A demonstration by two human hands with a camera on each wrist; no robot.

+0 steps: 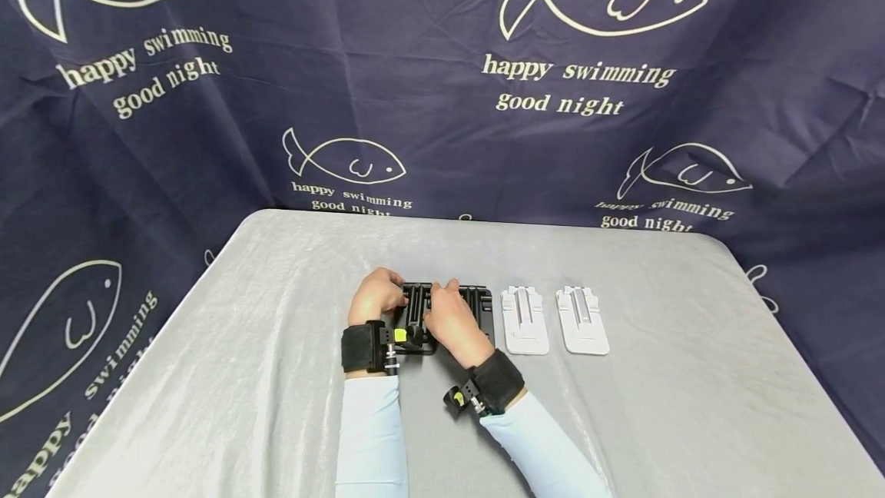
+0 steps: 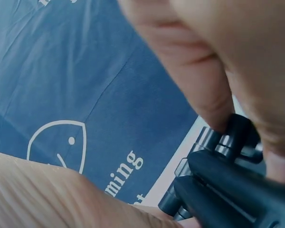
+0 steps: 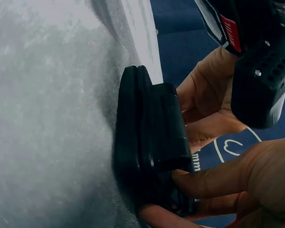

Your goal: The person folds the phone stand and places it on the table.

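A black folding phone stand [image 1: 415,306] lies on the table between the two hands, its ribbed, hinged side up. My left hand [image 1: 376,294] grips its left edge, fingers at the far corner. My right hand [image 1: 456,317] pinches the far right part of the same stand. In the left wrist view, two dark rounded arms [image 2: 228,185] of the stand show between the hands. The right wrist view has the stand [image 3: 152,128] side-on, its layers folded close together, and right fingers [image 3: 213,183] at its end. The right hand partly covers a second black stand [image 1: 478,300].
Two white folding phone stands [image 1: 525,325] [image 1: 583,325] lie side by side to the right of the black ones. A pale grey cloth covers the table [image 1: 691,375]. Behind it hangs a dark blue curtain [image 1: 442,83] with fish drawings.
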